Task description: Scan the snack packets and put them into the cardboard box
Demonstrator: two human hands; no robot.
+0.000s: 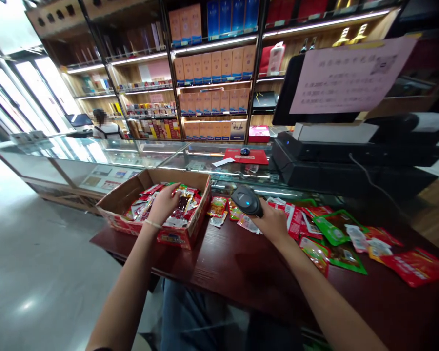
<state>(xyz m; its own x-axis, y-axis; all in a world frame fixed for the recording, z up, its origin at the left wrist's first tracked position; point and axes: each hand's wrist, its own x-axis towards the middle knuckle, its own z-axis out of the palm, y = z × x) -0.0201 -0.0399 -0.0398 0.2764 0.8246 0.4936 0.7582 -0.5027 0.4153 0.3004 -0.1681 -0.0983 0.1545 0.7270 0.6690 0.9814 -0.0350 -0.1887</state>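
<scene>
My left hand (164, 201) is down in an open cardboard box (205, 204), its thumb and fingers closed at the edge of a dark, shiny snack packet (183, 203); part of the fingers is hidden. Red, white and green snack packets (141, 208) fill the box loosely around it. Wrapped round the grip of a black barcode scanner (247, 199), my right hand (272, 219) holds it above the counter with a small blue light showing on top. Below and left of the scanner lie a few small packets (218, 206).
On the dark red counter (219, 261), many red and green packets (336, 226) lie spread to the right. Behind stand a glass display case (161, 152), a mouse (245, 151) on a red mat, and a monitor with a pink notice (351, 73). A person (104, 126) is farther back left.
</scene>
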